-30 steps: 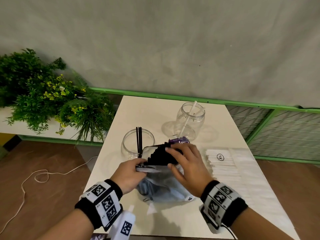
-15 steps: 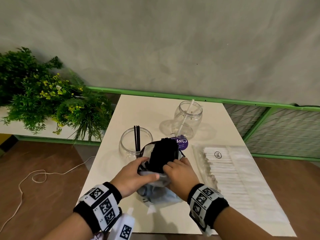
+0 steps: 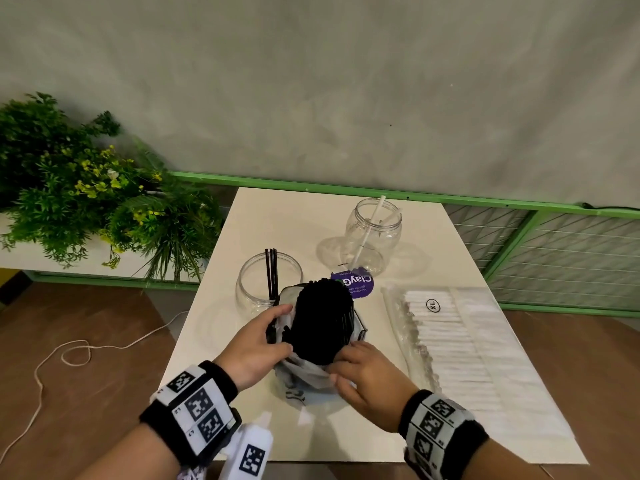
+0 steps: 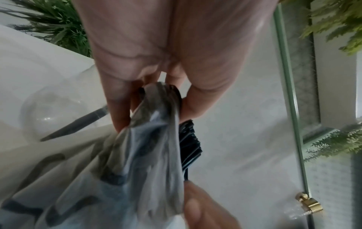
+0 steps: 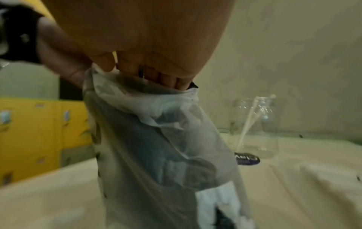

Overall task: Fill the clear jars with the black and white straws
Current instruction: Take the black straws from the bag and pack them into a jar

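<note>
A thick bundle of black straws [image 3: 322, 320] stands out of a translucent plastic bag [image 3: 304, 375] at the table's near middle. My left hand [image 3: 266, 337] grips the bag's left edge [image 4: 156, 117], and my right hand [image 3: 363, 372] pinches the bag's right edge [image 5: 152, 99] lower down. Behind the left hand stands a wide clear jar [image 3: 268, 282] holding a few black straws [image 3: 271, 271]. Farther back to the right, a second clear jar [image 3: 374, 233] holds a white straw [image 3: 369, 233].
A flat pack of white wrapped straws [image 3: 460, 344] lies on the right side of the cream table [image 3: 277, 216]. A purple round label [image 3: 356, 285] lies behind the bag. Green plants [image 3: 86, 199] fill the left, and a green rail [image 3: 346, 192] runs behind.
Both hands have pulled the bag's mouth down and toward me, baring more of the black bundle. My right hand came off the top of the straws to the bag's lower right edge.
</note>
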